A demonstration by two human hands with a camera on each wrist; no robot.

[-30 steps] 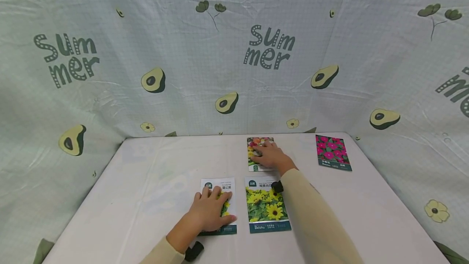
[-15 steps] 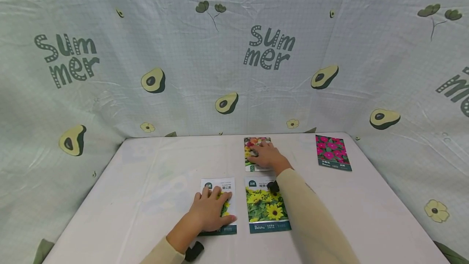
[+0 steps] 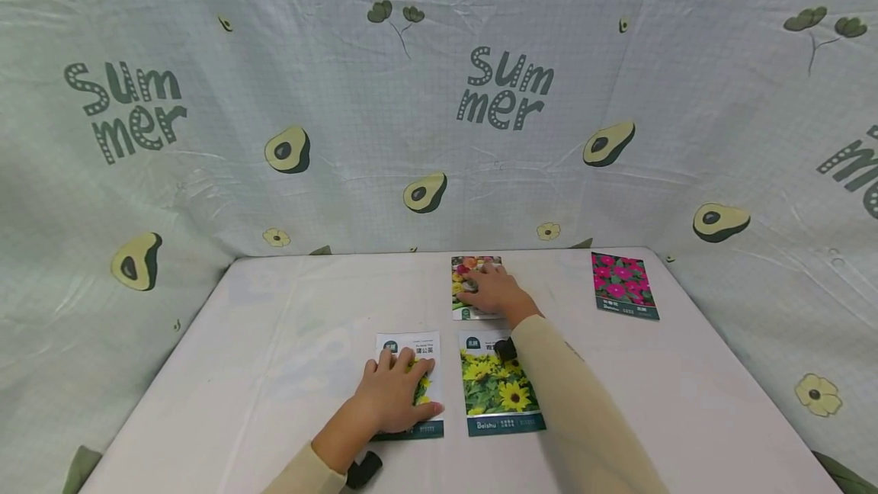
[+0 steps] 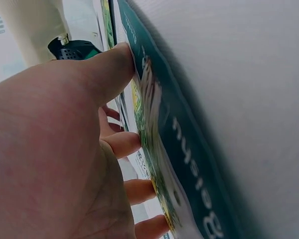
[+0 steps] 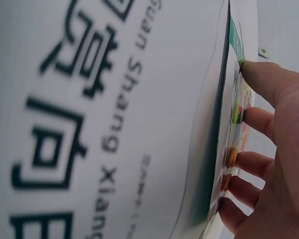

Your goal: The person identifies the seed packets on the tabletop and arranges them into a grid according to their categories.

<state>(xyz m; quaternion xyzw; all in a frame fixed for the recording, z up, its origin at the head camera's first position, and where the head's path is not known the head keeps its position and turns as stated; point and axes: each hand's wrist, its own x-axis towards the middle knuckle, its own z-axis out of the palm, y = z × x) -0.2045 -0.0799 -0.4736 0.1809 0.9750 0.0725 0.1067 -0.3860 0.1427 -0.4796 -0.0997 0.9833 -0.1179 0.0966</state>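
My left hand (image 3: 393, 396) rests with spread fingers on a flat seed packet (image 3: 430, 418) with yellow flowers and a dark green bottom band. In the left wrist view its thumb and fingertips touch the packet's face. Farther back, my right hand (image 3: 492, 292) lies on a smaller packet (image 3: 458, 303) printed with colourful flowers. The right wrist view has those fingertips (image 5: 249, 191) pressing on that packet's surface. Between the two hands' places lies a sunflower packet (image 3: 504, 387), its upper right corner covered by the right wrist's black camera and sleeve.
A packet with magenta flowers (image 3: 623, 284) lies at the table's far right corner. The white table (image 3: 206, 372) meets a hanging sheet (image 3: 343, 97) printed with avocados and lettering along its back and sides.
My right hand and the colourful packet under it have slid a little to the left. The left hand and the other packets stay where they were.
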